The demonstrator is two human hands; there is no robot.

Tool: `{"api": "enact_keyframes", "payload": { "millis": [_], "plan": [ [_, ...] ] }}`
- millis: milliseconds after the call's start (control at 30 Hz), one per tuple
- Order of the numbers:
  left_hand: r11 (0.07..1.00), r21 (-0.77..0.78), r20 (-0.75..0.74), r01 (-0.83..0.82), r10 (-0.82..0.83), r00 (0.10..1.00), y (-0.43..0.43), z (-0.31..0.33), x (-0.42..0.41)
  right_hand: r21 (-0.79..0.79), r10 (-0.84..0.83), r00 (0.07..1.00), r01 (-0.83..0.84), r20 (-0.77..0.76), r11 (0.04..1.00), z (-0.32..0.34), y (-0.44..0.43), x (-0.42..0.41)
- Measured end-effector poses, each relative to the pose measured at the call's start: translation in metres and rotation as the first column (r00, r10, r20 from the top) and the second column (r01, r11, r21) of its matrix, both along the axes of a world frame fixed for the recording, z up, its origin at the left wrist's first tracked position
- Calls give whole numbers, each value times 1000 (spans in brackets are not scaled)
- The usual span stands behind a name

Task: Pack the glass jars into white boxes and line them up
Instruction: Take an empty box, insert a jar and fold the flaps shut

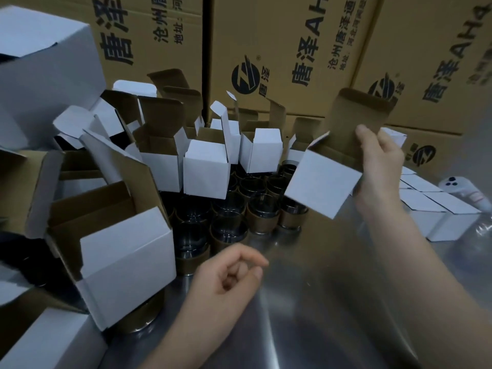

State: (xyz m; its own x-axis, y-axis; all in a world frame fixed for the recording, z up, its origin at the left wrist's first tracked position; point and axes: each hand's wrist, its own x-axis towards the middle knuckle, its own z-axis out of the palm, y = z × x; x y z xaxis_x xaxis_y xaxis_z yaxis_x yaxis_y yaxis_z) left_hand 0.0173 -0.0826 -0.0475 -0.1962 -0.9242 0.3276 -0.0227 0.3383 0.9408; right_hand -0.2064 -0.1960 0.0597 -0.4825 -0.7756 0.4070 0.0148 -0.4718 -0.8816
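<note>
Open white box (322, 187) tilted, held aloft; glass jars (255, 206) clustered nearby.

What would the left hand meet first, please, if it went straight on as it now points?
Probably the glass jars at the cluster's near edge: the left hand points away and slightly right over bare table. Depth is unclear; carried higher, it might reach the held white box instead.
</note>
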Motion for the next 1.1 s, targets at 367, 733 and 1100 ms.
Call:
{"api": "enact_keyframes", "payload": {
  "millis": [367, 733, 1100],
  "plan": [
    [953, -289, 101, -91, 125, 987, 5, -5, 3, 73, 539, 810, -538, -230, 840, -38, 48, 48],
    [973, -228, 178, -31, 73, 981, 2, -4, 2, 176, 676, 618, -673, -400, 719, -52, 42, 50],
    [986, -150, 159, -73, 97, 983, 0, -9, 2, 220, 79, 965, -23, -250, 975, -54, 7, 6]
  ]
}}
